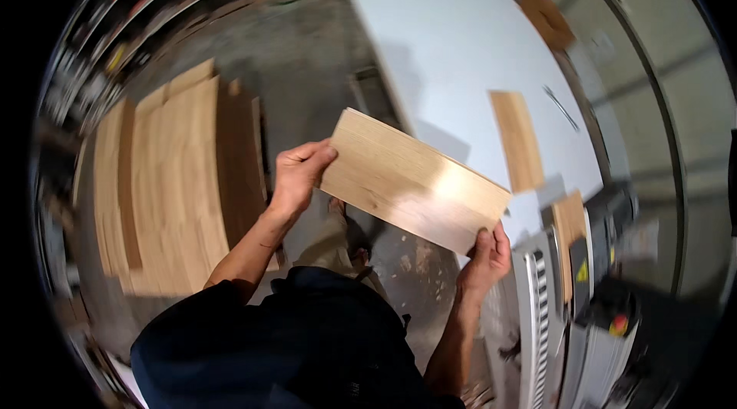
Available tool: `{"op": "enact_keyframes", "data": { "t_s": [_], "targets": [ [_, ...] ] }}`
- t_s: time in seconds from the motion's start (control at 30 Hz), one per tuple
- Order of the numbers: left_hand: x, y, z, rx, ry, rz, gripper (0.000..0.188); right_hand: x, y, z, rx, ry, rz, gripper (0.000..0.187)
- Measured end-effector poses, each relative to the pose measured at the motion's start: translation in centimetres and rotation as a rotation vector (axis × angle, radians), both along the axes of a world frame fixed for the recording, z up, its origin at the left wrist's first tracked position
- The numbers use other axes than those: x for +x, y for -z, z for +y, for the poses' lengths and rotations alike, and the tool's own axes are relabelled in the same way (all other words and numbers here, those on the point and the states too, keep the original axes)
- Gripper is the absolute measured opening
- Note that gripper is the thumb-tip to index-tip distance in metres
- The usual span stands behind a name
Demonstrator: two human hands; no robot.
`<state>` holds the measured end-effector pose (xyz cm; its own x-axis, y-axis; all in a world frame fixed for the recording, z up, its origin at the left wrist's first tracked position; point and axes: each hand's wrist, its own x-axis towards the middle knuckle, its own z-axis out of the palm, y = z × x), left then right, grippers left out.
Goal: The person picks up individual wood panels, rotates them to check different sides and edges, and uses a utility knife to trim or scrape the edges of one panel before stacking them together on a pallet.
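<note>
I hold a light wood plank (411,178) flat in front of me with both hands. My left hand (295,177) grips its left end, thumb on top. At the plank's lower right corner my right hand (485,259) holds it from below. The plank tilts down to the right, above the floor and the near edge of the white table (445,33).
A smaller wood piece (517,140) and a thin metal tool (562,108) lie on the white table. Another wood offcut (570,228) rests on a saw machine (583,309) at lower right. Laid floor planks (173,178) cover the floor at left. Sawdust litters the concrete floor (307,48).
</note>
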<state>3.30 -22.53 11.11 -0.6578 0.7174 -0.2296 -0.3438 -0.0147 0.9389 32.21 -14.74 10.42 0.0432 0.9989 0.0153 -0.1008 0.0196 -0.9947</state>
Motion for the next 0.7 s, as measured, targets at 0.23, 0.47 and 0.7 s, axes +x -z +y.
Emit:
{"op": "enact_keyframes", "data": {
  "t_s": [0.23, 0.47, 0.7],
  "targets": [
    [1.8, -1.3, -16.6, 0.082, -0.427, -0.058, 0.019, -5.1, -0.5, -5.6, -0.036, -0.424, 0.17, 0.036],
    [5.2, -2.3, -33.1, 0.18, -0.823, -0.012, 0.018, -10.4, -0.1, -14.3, 0.038, -0.785, 0.122, 0.034],
    [9.6, -2.4, -51.1, 0.166, -1.059, 0.133, 0.021, -14.2, -0.8, -28.9, 0.031, -1.088, 0.17, 0.034]
  ]
}}
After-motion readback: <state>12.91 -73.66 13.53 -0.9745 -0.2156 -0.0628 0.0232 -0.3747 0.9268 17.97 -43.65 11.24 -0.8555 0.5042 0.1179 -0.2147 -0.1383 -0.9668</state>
